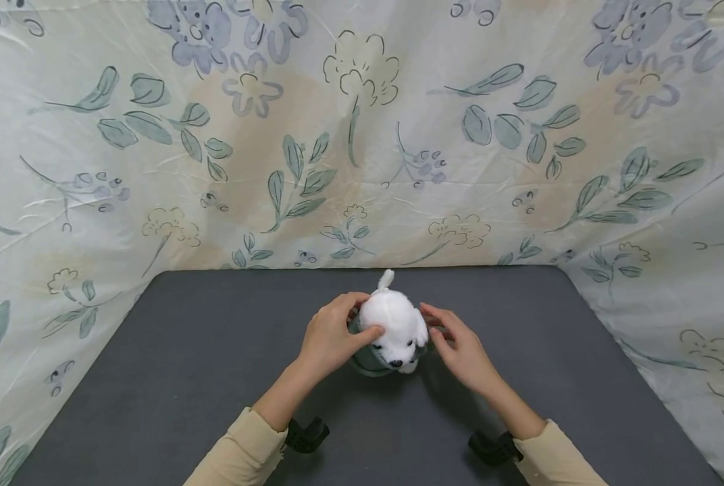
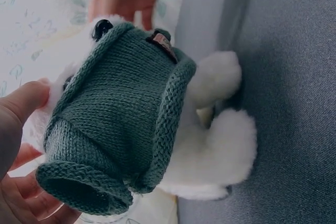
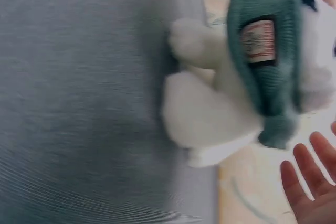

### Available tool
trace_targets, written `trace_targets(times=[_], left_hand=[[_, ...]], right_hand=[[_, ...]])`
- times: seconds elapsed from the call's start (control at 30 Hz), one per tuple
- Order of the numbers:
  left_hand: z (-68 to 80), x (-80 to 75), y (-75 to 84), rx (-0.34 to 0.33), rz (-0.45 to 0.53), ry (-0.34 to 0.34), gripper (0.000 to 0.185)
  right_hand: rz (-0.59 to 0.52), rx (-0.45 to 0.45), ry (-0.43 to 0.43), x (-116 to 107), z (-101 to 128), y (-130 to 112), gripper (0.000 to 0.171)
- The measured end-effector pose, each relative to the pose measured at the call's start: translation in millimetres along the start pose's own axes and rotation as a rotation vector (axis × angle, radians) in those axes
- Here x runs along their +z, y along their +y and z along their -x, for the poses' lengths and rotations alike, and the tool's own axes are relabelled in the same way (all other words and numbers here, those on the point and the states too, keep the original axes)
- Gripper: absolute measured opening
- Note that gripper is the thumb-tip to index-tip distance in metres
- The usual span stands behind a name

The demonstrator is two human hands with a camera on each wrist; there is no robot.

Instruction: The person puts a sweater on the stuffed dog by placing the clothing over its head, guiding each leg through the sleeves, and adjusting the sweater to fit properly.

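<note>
A white plush dog (image 1: 391,317) stands on the dark grey table, its black nose toward me. It wears a green knitted sweater (image 2: 118,98) bunched about the neck and chest, with a rolled rim close under the eyes. A small label (image 3: 258,41) shows on the knit. My left hand (image 1: 333,334) holds the dog's head from the left, thumb on the white plush and the other fingers behind, partly hidden. To the right of the head, my right hand (image 1: 462,354) has its fingers loosely extended beside the ear. In the right wrist view, its fingertips are apart from the sweater.
The grey table (image 1: 216,351) extends around the dog on all sides. A flower-patterned cloth (image 1: 362,135) hangs behind it and along both sides. Black wrist mounts (image 1: 306,435) sit on both forearms, just above the tabletop.
</note>
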State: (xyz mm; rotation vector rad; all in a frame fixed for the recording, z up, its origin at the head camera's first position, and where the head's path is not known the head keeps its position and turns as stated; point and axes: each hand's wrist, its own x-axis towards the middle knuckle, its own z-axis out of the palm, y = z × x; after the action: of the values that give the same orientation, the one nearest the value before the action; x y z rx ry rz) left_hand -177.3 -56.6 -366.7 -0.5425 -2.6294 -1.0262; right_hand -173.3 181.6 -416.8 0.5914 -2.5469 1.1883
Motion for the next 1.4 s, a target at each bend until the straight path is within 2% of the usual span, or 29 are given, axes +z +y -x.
trace_targets(times=[0.13,0.3,0.43,0.73,1.1,1.3,1.4], left_hand=[[0.7,-0.5,-0.7,0.005,-0.005,0.002,0.047],[1.2,-0.2,-2.1,0.025,0.005,0.008,0.048],[1.1,1.2,-3.1,0.034,0.01,0.017,0.048],[2.0,2.7,-3.7,0.071,0.015,0.045,0.048],[9.1,5.8,-7.6,0.095,0.037,0.053,0.048],[13.4,7.3,-12.1,0.076,0.061,0.083,0.046],[14.6,6.3,-14.7,0.075,0.074,0.065,0.045]], right_hand=[[-0.005,-0.094,0.019,-10.7,-7.1,-14.0,0.052],[0.003,-0.153,-0.099,-14.4,-15.7,-31.9,0.07],[0.041,-0.137,-0.179,-10.8,-20.9,-41.2,0.075],[0.121,-0.138,-0.215,-4.1,-35.3,-48.3,0.075],[0.077,-0.081,-0.216,-2.7,-41.9,-48.6,0.062],[0.053,-0.057,-0.231,-3.3,-43.6,-50.0,0.06],[0.045,-0.037,-0.233,-3.9,-43.1,-50.3,0.06]])
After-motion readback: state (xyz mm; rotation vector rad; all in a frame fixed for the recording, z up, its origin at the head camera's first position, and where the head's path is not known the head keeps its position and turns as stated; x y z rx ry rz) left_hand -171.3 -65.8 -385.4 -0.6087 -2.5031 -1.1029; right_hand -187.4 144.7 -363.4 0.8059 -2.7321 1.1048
